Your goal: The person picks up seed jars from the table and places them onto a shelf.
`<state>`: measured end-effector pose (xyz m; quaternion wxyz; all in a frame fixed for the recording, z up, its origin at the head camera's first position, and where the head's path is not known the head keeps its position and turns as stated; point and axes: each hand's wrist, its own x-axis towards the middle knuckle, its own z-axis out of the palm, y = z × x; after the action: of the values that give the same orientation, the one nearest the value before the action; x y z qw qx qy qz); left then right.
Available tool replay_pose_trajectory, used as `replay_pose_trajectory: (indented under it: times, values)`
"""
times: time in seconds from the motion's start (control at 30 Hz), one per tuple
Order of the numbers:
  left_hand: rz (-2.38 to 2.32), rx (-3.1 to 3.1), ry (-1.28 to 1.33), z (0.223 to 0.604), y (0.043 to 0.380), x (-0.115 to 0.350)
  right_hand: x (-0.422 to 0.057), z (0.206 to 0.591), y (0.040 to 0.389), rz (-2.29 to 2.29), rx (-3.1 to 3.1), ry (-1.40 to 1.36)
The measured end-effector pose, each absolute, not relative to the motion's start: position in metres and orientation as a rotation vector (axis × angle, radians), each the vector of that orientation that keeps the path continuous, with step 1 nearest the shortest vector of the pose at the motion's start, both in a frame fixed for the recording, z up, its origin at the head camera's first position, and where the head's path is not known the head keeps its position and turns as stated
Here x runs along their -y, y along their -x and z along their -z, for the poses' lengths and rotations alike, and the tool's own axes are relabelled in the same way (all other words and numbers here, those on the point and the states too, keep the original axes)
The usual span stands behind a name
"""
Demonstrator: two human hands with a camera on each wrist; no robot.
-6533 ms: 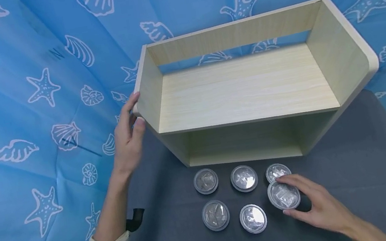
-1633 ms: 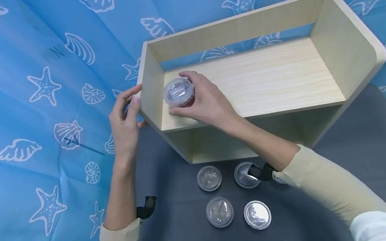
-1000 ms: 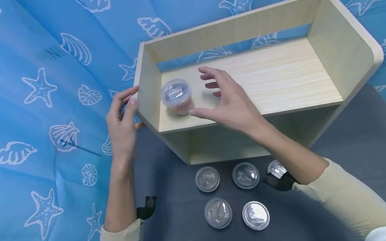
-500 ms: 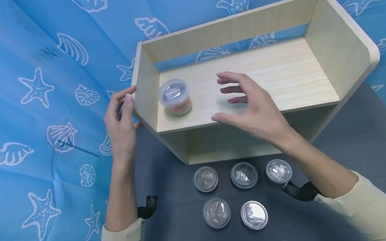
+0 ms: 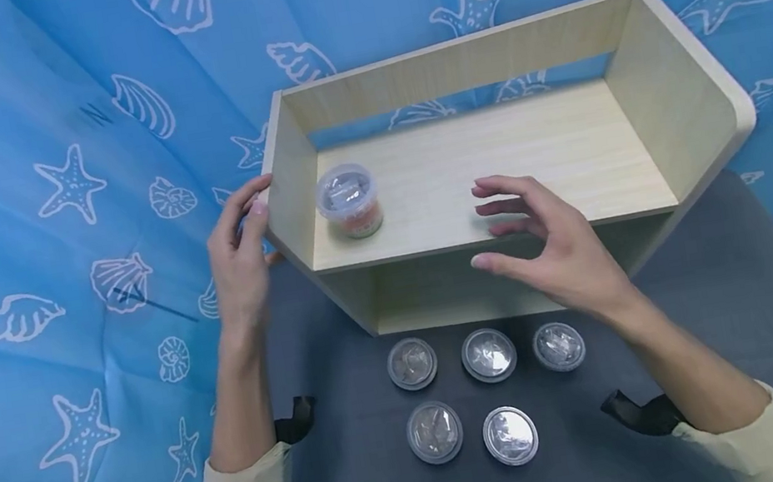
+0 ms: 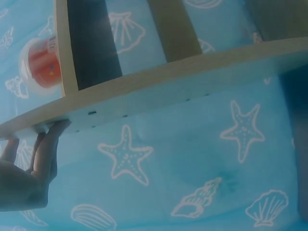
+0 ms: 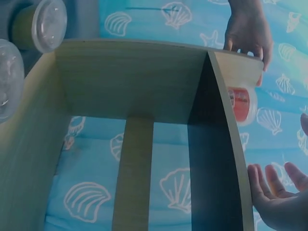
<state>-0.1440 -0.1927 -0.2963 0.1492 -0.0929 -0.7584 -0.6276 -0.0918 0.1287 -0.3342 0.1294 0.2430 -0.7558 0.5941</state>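
A clear tub (image 5: 348, 199) with a translucent lid and red-orange contents stands upright at the left end of the top board of a pale wooden shelf (image 5: 503, 159). My left hand (image 5: 240, 256) holds the front edge of the shelf's left side panel; in the left wrist view its fingertips (image 6: 61, 124) touch the panel's outer face. Empty, with fingers curved and spread apart from the thumb, my right hand (image 5: 559, 252) hovers before the shelf's front edge. In the right wrist view the same tub (image 7: 240, 105) sits between my two hands.
Several lidded tubs rest on the dark tabletop (image 5: 738, 303) before the shelf: a back row with a left tub (image 5: 411, 364), middle tub (image 5: 488, 355) and right tub (image 5: 558, 347), and two nearer ones. A blue curtain (image 5: 118, 174) with shell prints hangs behind and at left.
My right hand has taken the near right tub from the table, set it at the top board's left end, let go and drawn back rightward and nearer. My left hand keeps holding the shelf.
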Motion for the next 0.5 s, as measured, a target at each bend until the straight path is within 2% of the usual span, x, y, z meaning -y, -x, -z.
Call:
replay_pose_trajectory:
  times: [0.5]
  values:
    - [1.769, 2.216, 0.274, 0.294, 0.145, 0.193, -0.157, 0.353, 0.069, -1.75, 2.086, -0.759]
